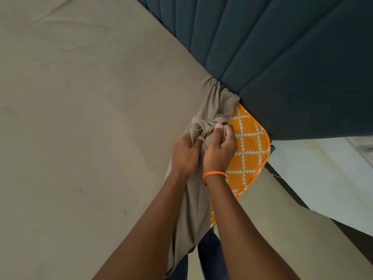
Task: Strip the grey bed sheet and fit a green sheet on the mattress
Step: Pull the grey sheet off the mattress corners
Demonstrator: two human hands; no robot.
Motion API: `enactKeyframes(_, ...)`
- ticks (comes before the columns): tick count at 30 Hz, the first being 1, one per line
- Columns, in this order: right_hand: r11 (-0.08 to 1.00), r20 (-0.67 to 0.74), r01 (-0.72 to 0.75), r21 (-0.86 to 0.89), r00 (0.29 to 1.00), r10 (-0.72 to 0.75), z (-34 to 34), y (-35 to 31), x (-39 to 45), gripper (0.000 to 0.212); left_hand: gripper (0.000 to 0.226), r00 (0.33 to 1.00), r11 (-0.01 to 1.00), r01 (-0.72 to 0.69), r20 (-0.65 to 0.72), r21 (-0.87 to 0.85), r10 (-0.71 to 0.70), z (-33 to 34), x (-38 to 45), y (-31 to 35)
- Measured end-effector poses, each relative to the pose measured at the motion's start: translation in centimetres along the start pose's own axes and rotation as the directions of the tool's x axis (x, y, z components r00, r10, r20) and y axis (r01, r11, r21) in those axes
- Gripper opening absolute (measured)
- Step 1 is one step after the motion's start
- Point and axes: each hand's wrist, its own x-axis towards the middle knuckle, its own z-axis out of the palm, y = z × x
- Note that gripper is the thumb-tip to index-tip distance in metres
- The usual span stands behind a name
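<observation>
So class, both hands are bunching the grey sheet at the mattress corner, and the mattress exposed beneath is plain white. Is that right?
Not quite. The head view shows the exposed mattress is orange with a white lattice pattern. The rest holds: the left hand and right hand bunch the grey sheet at the corner.

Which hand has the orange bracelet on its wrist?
The right hand, nearer the orange patterned mattress; the left hand's wrist is bare. Both grip the grey sheet.
</observation>
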Motion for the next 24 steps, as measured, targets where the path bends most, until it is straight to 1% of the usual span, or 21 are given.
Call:
enactKeyframes(1, 1.0, -0.028, 0.023, -0.016, 0.999, -0.023, -0.3, -0.8, 0.0, 0.027, 0.039, 0.982, 0.979, 0.129, 0.156, -0.157, -0.104, 0.1, -0.4, 0.8)
enactKeyframes(2, 0.996, -0.052, 0.048, -0.069, 0.997, -0.052, -0.5, -1.4, 0.1, 0.026, 0.038, 0.926, 0.921, 0.285, 0.324, -0.265, -0.193, 0.4, -1.0, 1.6)
enactKeyframes(3, 0.988, -0.057, 0.081, -0.128, 0.994, -0.089, -0.6, -1.9, 0.1, 0.024, 0.032, 0.859, 0.857, 0.403, 0.455, -0.322, -0.233, 0.5, -1.7, 2.2)
enactKeyframes(4, 0.984, -0.03, 0.117, -0.134, 0.992, -0.122, -0.8, -2.4, 0.0, 0.02, 0.024, 0.826, 0.837, 0.441, 0.512, -0.323, -0.238, 0.6, -2.2, 2.3)
enactKeyframes(5, 0.986, 0.05, 0.134, -0.102, 0.99, -0.129, -0.8, -2.7, 0.0, 0.018, 0.017, 0.842, 0.869, 0.393, 0.496, -0.299, -0.21, 0.7, -2.4, 2.2)
enactKeyframes(6, 0.99, 0.173, 0.115, -0.081, 0.98, -0.1, -0.6, -2.8, -0.1, 0.022, 0.014, 0.906, 0.928, 0.277, 0.39, -0.249, -0.166, 0.7, -2.5, 1.8)
enactKeyframes(7, 0.993, 0.306, 0.073, -0.094, 0.951, -0.041, -0.3, -2.7, -0.1, 0.03, 0.013, 0.966, 0.965, 0.178, 0.221, -0.193, -0.134, 0.7, -2.3, 1.0)
enactKeyframes(8, 0.99, 0.395, 0.039, -0.137, 0.918, 0.018, 0.0, -2.4, -0.2, 0.042, 0.015, 0.99, 0.976, 0.143, 0.025, -0.163, -0.14, 0.5, -2.0, 0.4)
enactKeyframes(9, 0.98, 0.413, 0.032, -0.196, 0.909, 0.053, 0.3, -1.9, -0.2, 0.053, 0.018, 0.97, 0.972, 0.146, -0.168, -0.184, -0.177, 0.1, -1.6, 0.0)
enactKeyframes(10, 0.97, 0.374, 0.034, -0.242, 0.925, 0.061, 0.5, -1.2, 0.0, 0.06, 0.023, 0.918, 0.965, 0.148, -0.332, -0.217, -0.216, -0.5, -1.2, -0.2)
enactKeyframes(11, 0.96, 0.298, 0.048, -0.277, 0.954, 0.038, 0.5, -0.7, 0.2, 0.062, 0.025, 0.867, 0.964, 0.125, -0.446, -0.234, -0.22, -1.1, -0.8, -0.5)
enactKeyframes(12, 0.946, 0.205, 0.071, -0.317, 0.979, -0.005, 0.4, -0.2, 0.6, 0.06, 0.024, 0.838, 0.971, 0.095, -0.509, -0.218, -0.196, -1.8, -0.5, -0.7)
enactKeyframes(13, 0.926, 0.106, 0.097, -0.366, 0.992, -0.063, 0.3, 0.1, 1.2, 0.054, 0.023, 0.829, 0.98, 0.053, -0.539, -0.191, -0.15, -2.3, -0.2, -0.8)
enactKeyframes(14, 0.906, 0.007, 0.105, -0.41, 0.994, -0.112, 0.2, 0.3, 1.9, 0.045, 0.022, 0.84, 0.987, 0.01, -0.535, -0.159, -0.095, -2.8, 0.1, -1.0)
enactKeyframes(16, 0.885, -0.16, 0.038, -0.464, 0.979, -0.126, 0.4, 0.6, 4.1, 0.028, 0.026, 0.895, 0.991, -0.078, -0.445, -0.106, 0.023, -3.2, 1.0, -1.2)
enactKeyframes(17, 0.862, -0.202, -0.036, -0.505, 0.976, -0.078, 0.8, 0.7, 5.3, 0.03, 0.029, 0.926, 0.99, -0.107, -0.372, -0.087, 0.068, -3.0, 1.5, -1.4)
enactKeyframes(18, 0.827, -0.212, -0.128, -0.548, 0.977, 0.011, 1.4, 0.7, 6.7, 0.038, 0.032, 0.953, 0.988, -0.129, -0.285, -0.085, 0.099, -2.8, 1.9, -1.1)
enactKeyframes(20, 0.752, -0.189, -0.29, -0.592, 0.957, 0.22, 3.0, 0.6, 9.3, 0.049, 0.045, 0.99, 0.988, -0.106, -0.104, -0.108, 0.095, -1.8, 2.3, -0.8)
enactKeyframes(21, 0.756, -0.165, -0.341, -0.559, 0.939, 0.301, 4.0, 0.3, 10.3, 0.05, 0.051, 0.997, 0.992, -0.08, -0.024, -0.095, 0.078, -1.2, 2.5, -0.9)
enactKeyframes(22, 0.794, -0.128, -0.38, -0.475, 0.922, 0.365, 5.0, 0.4, 11.3, 0.049, 0.051, 0.998, 0.997, -0.044, 0.047, -0.065, 0.047, -0.7, 2.5, -0.8)
enactKeyframes(24, 0.89, -0.014, -0.39, -0.238, 0.917, 0.398, 7.0, 0.7, 12.3, 0.04, 0.033, 0.99, 0.999, 0.007, 0.142, -0.051, 0.0, 0.0, 2.3, -0.8)
